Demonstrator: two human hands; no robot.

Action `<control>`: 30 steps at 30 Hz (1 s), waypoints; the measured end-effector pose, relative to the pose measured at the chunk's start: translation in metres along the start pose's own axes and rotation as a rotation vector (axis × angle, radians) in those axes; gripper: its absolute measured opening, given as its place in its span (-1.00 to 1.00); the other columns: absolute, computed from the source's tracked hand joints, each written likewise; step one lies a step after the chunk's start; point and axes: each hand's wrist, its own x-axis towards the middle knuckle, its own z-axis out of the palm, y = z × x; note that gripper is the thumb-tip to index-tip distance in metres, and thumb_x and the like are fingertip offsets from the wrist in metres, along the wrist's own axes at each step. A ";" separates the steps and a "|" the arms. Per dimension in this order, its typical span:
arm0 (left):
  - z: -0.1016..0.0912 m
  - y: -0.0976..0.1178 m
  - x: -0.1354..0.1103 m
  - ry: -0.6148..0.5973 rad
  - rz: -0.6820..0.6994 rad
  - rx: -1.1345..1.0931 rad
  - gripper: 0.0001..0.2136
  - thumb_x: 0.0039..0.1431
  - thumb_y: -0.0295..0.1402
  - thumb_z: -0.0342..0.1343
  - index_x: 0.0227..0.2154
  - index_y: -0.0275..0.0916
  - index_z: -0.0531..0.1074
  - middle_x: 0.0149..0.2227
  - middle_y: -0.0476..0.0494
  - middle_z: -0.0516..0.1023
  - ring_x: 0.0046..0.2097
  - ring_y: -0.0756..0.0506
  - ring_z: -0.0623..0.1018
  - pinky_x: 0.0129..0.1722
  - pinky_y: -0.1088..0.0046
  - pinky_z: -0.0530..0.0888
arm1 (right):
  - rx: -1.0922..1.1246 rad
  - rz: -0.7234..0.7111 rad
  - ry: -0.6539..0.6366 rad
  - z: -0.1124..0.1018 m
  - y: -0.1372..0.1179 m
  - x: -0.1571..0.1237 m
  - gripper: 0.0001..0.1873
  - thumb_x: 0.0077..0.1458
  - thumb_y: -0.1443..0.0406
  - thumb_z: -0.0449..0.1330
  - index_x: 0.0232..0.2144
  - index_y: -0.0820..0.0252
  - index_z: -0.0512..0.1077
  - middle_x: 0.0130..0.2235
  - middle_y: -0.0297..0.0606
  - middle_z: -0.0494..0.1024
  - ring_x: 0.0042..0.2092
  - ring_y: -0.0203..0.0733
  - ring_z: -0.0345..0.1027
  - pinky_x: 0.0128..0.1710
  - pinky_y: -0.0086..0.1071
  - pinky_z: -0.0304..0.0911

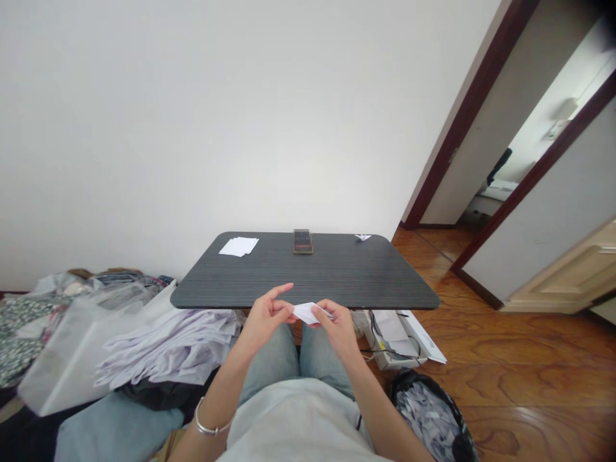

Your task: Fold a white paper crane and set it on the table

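Observation:
A small piece of folded white paper [304, 312] is held between my two hands, just in front of the table's near edge. My left hand [267, 316] pinches its left end between thumb and a finger, with the index finger stretched out above. On the other side, my right hand [334, 322] grips the right end with thumb and fingers. The paper's finer folds are too small to make out. A stack of white paper sheets [239, 246] lies at the table's far left. Near the far right corner stands a small folded paper figure [363, 237].
A phone [303, 242] lies at the back middle of the dark table [308, 276]. Folded white cloth [178, 346] and bags are piled at left. A box with papers and cables [392, 340] and a black bag of paper scraps [428, 410] sit at right on the floor.

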 end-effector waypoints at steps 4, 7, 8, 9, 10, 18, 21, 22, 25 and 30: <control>-0.004 0.002 -0.001 -0.050 -0.025 -0.006 -0.33 -0.11 -0.30 0.23 0.09 -0.37 0.16 -0.48 -0.06 0.57 -0.43 -0.02 0.55 -0.32 0.43 0.48 | 0.002 0.012 0.007 0.000 0.001 0.001 -0.71 -0.06 0.11 0.19 -0.58 0.22 0.43 -0.58 -0.34 0.45 -0.52 -0.24 0.30 -0.52 -0.43 0.26; -0.005 0.004 -0.001 -0.082 -0.039 -0.012 -0.28 -0.11 -0.27 0.24 0.12 -0.38 0.11 -0.42 -0.12 0.59 -0.39 -0.04 0.57 -0.29 0.41 0.48 | 0.012 0.025 0.009 -0.001 0.002 0.001 -0.71 -0.08 0.10 0.20 -0.58 0.22 0.43 -0.57 -0.33 0.46 -0.51 -0.23 0.31 -0.52 -0.42 0.28; -0.006 0.005 -0.002 -0.089 -0.044 -0.013 -0.27 -0.11 -0.26 0.23 0.13 -0.37 0.10 -0.40 -0.14 0.59 -0.37 -0.05 0.57 -0.29 0.41 0.48 | 0.016 0.027 0.009 -0.001 0.002 0.001 -0.71 -0.08 0.09 0.20 -0.58 0.22 0.43 -0.56 -0.33 0.46 -0.50 -0.23 0.32 -0.52 -0.42 0.28; -0.006 0.007 -0.002 -0.094 -0.049 -0.015 -0.27 -0.11 -0.26 0.23 0.14 -0.37 0.09 -0.38 -0.15 0.59 -0.36 -0.05 0.57 -0.28 0.41 0.48 | 0.019 0.030 0.009 -0.001 0.002 0.001 -0.71 -0.08 0.10 0.20 -0.57 0.22 0.43 -0.55 -0.33 0.46 -0.50 -0.23 0.32 -0.52 -0.42 0.29; -0.006 0.008 -0.003 -0.098 -0.052 -0.015 -0.26 -0.10 -0.25 0.22 0.14 -0.36 0.08 -0.36 -0.17 0.60 -0.34 -0.05 0.57 -0.27 0.41 0.48 | 0.020 0.031 0.009 -0.001 0.002 0.001 -0.71 -0.07 0.10 0.20 -0.57 0.22 0.43 -0.55 -0.33 0.46 -0.50 -0.23 0.32 -0.51 -0.42 0.29; 0.004 0.002 -0.001 -0.025 0.014 0.013 -0.36 -0.13 -0.30 0.23 0.06 -0.33 0.18 -0.49 -0.01 0.52 -0.45 0.00 0.51 -0.44 0.51 0.47 | 0.028 0.033 0.007 0.002 0.002 0.001 -0.71 -0.10 0.11 0.22 -0.59 0.23 0.43 -0.57 -0.35 0.44 -0.52 -0.26 0.30 -0.52 -0.42 0.29; 0.008 -0.006 0.002 0.020 0.040 0.056 -0.40 -0.15 -0.33 0.25 0.01 -0.36 0.23 -0.55 0.03 0.48 -0.53 0.03 0.47 -0.51 0.54 0.44 | 0.018 0.028 0.005 0.003 0.002 0.000 -0.72 -0.10 0.12 0.22 -0.58 0.23 0.42 -0.58 -0.35 0.43 -0.53 -0.27 0.29 -0.54 -0.45 0.28; 0.009 -0.008 0.003 0.037 0.052 0.067 -0.41 -0.15 -0.33 0.25 -0.01 -0.36 0.24 -0.55 0.04 0.47 -0.55 0.04 0.46 -0.52 0.54 0.43 | 0.018 0.028 0.002 0.003 0.001 0.000 -0.73 -0.10 0.12 0.22 -0.58 0.23 0.42 -0.58 -0.35 0.43 -0.53 -0.27 0.30 -0.54 -0.45 0.28; 0.008 -0.010 0.004 0.073 0.091 0.092 -0.46 -0.14 -0.33 0.23 -0.04 -0.34 0.26 -0.56 0.06 0.43 -0.56 0.06 0.42 -0.54 0.56 0.40 | 0.053 0.047 -0.007 0.003 0.000 0.001 -0.73 -0.09 0.12 0.21 -0.56 0.22 0.42 -0.57 -0.35 0.45 -0.53 -0.28 0.32 -0.53 -0.45 0.28; 0.008 -0.012 0.004 0.073 0.127 0.136 -0.51 -0.11 -0.34 0.21 -0.06 -0.35 0.28 -0.56 0.08 0.39 -0.54 0.07 0.39 -0.52 0.57 0.33 | 0.062 0.048 -0.012 0.002 0.000 0.001 -0.76 -0.08 0.15 0.21 -0.57 0.22 0.40 -0.58 -0.37 0.43 -0.53 -0.29 0.32 -0.52 -0.46 0.28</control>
